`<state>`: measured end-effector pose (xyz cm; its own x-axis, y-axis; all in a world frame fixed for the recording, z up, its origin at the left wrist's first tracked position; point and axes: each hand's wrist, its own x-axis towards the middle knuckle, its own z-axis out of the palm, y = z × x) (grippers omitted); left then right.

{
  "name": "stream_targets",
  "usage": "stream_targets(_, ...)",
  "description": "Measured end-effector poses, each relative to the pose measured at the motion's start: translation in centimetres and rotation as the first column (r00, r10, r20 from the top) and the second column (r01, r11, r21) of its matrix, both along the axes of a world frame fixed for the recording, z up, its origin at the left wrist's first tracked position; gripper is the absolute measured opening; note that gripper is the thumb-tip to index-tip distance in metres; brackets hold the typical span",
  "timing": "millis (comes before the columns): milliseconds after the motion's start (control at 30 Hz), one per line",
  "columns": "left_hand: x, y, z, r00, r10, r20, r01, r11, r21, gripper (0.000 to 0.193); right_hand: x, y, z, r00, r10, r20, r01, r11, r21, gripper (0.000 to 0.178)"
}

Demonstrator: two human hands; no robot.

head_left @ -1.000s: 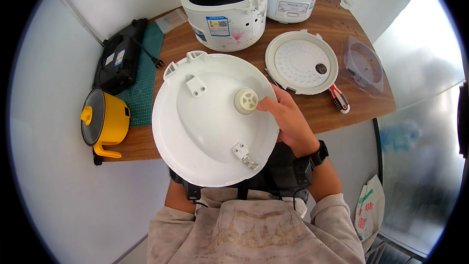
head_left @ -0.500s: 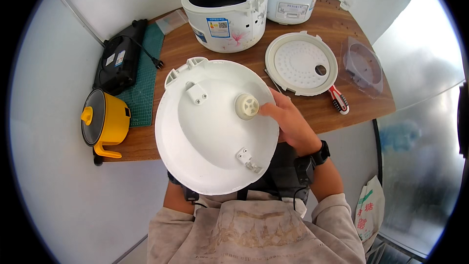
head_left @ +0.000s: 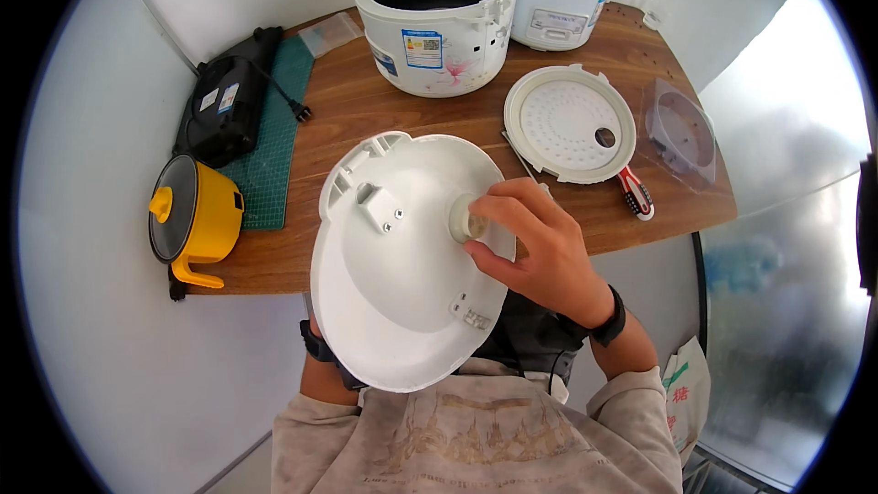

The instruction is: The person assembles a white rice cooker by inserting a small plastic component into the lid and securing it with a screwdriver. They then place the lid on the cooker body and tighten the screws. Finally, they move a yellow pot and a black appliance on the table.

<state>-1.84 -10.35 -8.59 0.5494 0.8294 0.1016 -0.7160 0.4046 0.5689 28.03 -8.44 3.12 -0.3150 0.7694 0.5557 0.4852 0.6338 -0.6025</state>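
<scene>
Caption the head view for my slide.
Right hand pinching the cream cap inside a white lid, open rice cooker beyond.

Wooden table [head_left: 343,101]. Left: yellow pot [head_left: 215,220] with a dark lid, its handle toward the near edge; farther back, black appliance [head_left: 219,114] with plugged cord, overlapping a green mat [head_left: 267,174]. Far: pale cooker [head_left: 560,0]. Right: clear plastic tray [head_left: 681,133]. Near right, off the table: white bag [head_left: 690,393].

Smooth white plastic gives the lid shell [head_left: 402,284] a soft sheen, its screws [head_left: 387,227] shiny metal; beyond the lid shell, a satin wood-grain tabletop [head_left: 340,105]; left of it, a glossy yellow plastic pot [head_left: 215,224]; right of it, a shiny clear-plastic tray [head_left: 656,128]; below it, a matt, creased cloth shirt [head_left: 485,444].
</scene>
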Motion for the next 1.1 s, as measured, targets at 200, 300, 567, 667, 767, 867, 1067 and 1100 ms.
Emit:
stream_targets(200, -0.2, -0.7, 0.1, 0.999, -0.025, -0.036, 0.025, 1.0, -0.004, 0.064, -0.3, -0.3, 0.2, 0.999, 0.026, -0.03, -0.026, 1.0, -0.002, 0.038)
stream_targets(300, -0.2, -0.5, 0.0, 0.998, -0.046, -0.043, 0.046, 0.999, -0.003, 0.064, -0.5, -0.7, -0.2, 1.0, -0.002, -0.024, 0.002, 1.0, 0.005, 0.04)
stream_targets(567, -0.8, -1.1, 0.2, 0.996, -0.065, -0.057, 0.064, 0.998, -0.011, 0.064, -0.8, -1.1, -0.2, 1.0, 0.019, -0.002, -0.019, 1.0, -0.012, 0.039)
stream_targets(667, -0.5, -1.0, 0.1, 0.996, -0.076, -0.051, 0.076, 0.997, -0.013, 0.064, -0.5, -1.1, 0.3, 0.998, 0.056, 0.005, -0.056, 0.997, -0.043, 0.038)
stream_targets(767, -0.2, -1.1, -0.1, 0.995, -0.097, -0.035, 0.096, 0.995, -0.022, 0.063, 0.6, -0.5, 0.3, 0.992, 0.083, 0.093, -0.078, 0.995, -0.054, 0.039)
stream_targets(867, 1.0, -0.8, -0.3, 0.991, -0.135, -0.007, 0.135, 0.991, -0.025, 0.063, 1.3, -0.7, 0.1, 0.991, -0.106, 0.077, 0.101, 0.993, 0.059, 0.042)
stream_targets(1067, 3.2, -0.7, -0.6, 0.98, -0.195, 0.036, 0.196, 0.98, -0.028, 0.063, 1.0, 0.6, 1.1, 0.997, 0.015, -0.075, -0.024, 0.993, -0.116, 0.049)
stream_targets(1100, 3.4, -0.6, -0.6, 0.978, -0.206, 0.037, 0.207, 0.978, -0.029, 0.063, 1.3, 0.5, 1.1, 0.998, 0.03, -0.063, -0.039, 0.989, -0.144, 0.05)
